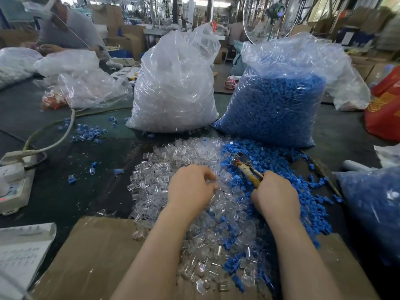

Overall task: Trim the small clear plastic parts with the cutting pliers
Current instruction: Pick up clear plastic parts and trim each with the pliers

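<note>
Cardboard sheet (93, 256) sits closest, spread over the table (65, 187) w/ loose clear plastic parts (155, 180) spilling across it. Both forearms reach out over the heap. Left hand (190, 187) is down in the clear pile, fingers curled at the far side as if pinching one piece, but what's betw. the fingertips is too small to make out, so can't say it holds anything. Right hand (276, 195) is wrapped round the yellow handles of the cutting pliers (246, 167), nose pointing up and away to the left, resting over the edge where clear meets the blue parts (292, 169). Jaws look closed or nearly so, nothing seen betw. them.

Behind: big bag of clear parts (175, 83), bag of blue parts (279, 98) beside it, power strip (13, 180) far left.

Step in hand, I'd say: picking the next piece. To do it well, lift one part clear of the heap, turn the excess toward the cutter, open the pliers, seat the blades flush to the body, then squeeze once. Keep fingertips back from the blades, and drop the trimmed piece apart from the untrimmed pile.
</note>
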The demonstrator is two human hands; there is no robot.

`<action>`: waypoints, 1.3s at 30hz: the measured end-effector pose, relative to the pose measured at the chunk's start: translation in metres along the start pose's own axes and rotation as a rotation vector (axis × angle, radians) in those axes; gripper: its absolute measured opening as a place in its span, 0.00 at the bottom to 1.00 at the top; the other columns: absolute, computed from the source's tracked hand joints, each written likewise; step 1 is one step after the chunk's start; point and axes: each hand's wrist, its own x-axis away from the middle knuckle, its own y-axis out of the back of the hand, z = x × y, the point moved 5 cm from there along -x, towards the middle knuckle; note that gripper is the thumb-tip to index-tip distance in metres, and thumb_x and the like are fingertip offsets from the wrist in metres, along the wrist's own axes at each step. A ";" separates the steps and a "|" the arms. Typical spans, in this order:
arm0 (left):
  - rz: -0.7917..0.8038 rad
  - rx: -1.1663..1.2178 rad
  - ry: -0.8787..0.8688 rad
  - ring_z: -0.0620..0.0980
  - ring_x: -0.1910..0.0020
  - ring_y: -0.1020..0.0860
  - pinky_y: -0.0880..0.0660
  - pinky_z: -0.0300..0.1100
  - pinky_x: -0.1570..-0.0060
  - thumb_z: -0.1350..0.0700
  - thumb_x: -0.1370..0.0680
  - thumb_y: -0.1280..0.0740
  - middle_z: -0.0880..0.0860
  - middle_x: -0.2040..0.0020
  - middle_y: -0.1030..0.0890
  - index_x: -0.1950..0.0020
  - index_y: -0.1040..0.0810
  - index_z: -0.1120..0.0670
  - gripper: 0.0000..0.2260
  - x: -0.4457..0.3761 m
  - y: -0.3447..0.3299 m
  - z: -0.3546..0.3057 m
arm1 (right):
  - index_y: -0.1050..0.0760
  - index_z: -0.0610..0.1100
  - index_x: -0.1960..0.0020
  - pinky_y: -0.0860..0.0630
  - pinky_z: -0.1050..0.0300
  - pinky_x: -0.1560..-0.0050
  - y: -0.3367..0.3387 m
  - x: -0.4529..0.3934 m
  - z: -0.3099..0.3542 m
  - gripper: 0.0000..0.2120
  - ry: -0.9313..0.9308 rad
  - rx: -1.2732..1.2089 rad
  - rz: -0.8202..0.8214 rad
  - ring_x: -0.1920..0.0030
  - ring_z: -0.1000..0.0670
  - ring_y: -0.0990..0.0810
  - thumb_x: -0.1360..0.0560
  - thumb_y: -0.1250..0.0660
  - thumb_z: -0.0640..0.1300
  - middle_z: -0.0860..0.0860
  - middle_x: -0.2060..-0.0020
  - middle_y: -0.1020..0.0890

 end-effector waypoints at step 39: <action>0.056 1.124 0.130 0.48 0.54 0.14 0.19 0.42 0.53 0.59 0.18 0.35 0.51 0.54 0.13 0.45 0.19 0.55 0.07 0.004 0.003 -0.013 | 0.21 0.48 0.53 0.32 0.67 0.73 0.014 0.020 0.044 0.04 0.386 -0.890 0.073 0.73 0.60 0.29 0.23 0.32 0.39 0.51 0.68 0.21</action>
